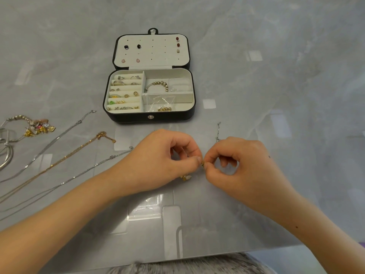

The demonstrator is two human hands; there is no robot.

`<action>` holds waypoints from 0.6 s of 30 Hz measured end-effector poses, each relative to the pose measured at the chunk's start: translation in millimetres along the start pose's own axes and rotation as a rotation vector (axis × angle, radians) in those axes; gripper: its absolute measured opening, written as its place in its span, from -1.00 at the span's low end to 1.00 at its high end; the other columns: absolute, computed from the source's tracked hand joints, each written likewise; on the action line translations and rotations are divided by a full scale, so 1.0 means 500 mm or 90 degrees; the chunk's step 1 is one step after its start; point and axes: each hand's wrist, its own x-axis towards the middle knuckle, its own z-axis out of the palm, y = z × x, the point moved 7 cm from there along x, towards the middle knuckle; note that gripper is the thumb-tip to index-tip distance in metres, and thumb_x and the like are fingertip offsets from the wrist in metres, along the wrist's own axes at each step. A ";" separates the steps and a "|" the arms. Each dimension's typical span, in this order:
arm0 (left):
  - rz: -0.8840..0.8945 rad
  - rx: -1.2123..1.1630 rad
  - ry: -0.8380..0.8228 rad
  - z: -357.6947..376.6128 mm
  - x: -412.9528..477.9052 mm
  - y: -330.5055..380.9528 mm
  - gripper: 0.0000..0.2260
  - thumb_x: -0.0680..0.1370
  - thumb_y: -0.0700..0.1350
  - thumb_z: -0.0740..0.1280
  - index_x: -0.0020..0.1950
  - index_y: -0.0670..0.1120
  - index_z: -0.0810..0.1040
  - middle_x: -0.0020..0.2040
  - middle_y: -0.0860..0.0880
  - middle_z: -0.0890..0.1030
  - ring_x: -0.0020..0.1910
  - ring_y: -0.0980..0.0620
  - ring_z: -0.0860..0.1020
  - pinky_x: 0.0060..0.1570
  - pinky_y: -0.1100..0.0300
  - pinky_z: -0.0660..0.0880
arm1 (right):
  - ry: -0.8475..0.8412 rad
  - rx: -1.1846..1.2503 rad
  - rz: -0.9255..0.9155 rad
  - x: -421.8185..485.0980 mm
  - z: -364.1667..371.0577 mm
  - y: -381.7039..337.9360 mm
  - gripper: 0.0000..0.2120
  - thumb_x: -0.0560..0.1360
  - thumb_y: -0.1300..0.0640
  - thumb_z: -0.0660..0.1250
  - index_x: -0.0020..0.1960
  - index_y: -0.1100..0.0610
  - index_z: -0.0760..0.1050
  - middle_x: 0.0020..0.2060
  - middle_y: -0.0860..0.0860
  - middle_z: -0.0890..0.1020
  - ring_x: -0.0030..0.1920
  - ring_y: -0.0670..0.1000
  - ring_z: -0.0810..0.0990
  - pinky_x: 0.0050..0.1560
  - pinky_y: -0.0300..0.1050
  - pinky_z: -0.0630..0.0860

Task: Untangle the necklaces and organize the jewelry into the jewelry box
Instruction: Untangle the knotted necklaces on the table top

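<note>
A black jewelry box [150, 117] lies open on the grey table, with rings, studs and a beaded bracelet [160, 85] in its cream compartments. In front of it, my left hand [162, 161] and my right hand [239, 165] meet fingertip to fingertip, both pinching a small gold piece of a thin chain [202, 165]. The chain's silver end [218, 131] trails out behind my right hand. A small pale charm [185, 177] shows under my left hand. How the chain runs under my hands is hidden.
Three straightened necklaces lie at the left: a flat silver one [57, 138], a gold one [79, 149] and a thin silver one [88, 168]. A tangled heap of beads and charms [33, 126] sits at the far left edge. The table's front edge runs near my body.
</note>
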 end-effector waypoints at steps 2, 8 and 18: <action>-0.003 -0.017 -0.003 0.001 -0.001 -0.001 -0.89 0.42 -0.20 0.40 -0.26 -0.02 0.62 -0.34 0.09 0.61 -0.31 0.21 0.54 -0.23 0.41 0.45 | -0.006 0.011 -0.003 0.001 0.000 -0.003 -0.91 0.28 0.08 0.28 -0.37 0.06 0.52 -0.48 -0.04 0.48 -0.35 -0.04 0.43 -0.33 -0.25 0.36; -0.018 -0.102 -0.004 0.003 -0.002 -0.009 -0.93 0.43 -0.25 0.38 -0.23 -0.12 0.62 -0.30 -0.05 0.65 -0.25 -0.03 0.61 -0.16 0.25 0.52 | -0.019 0.272 0.157 -0.004 0.010 0.020 -0.94 0.28 0.24 0.38 -0.36 0.13 0.56 -0.45 0.14 0.53 -0.44 -0.06 0.39 -0.39 -0.22 0.36; -0.064 -0.173 -0.039 0.011 -0.002 -0.033 -0.92 0.54 -0.19 0.28 -0.13 -0.15 0.54 -0.32 -0.02 0.66 -0.29 0.11 0.58 -0.13 0.24 0.51 | -0.054 0.428 0.270 -0.013 0.019 0.040 -0.84 0.36 0.33 0.33 -0.36 0.17 0.60 -0.50 0.02 0.56 -0.46 -0.07 0.45 -0.39 -0.28 0.41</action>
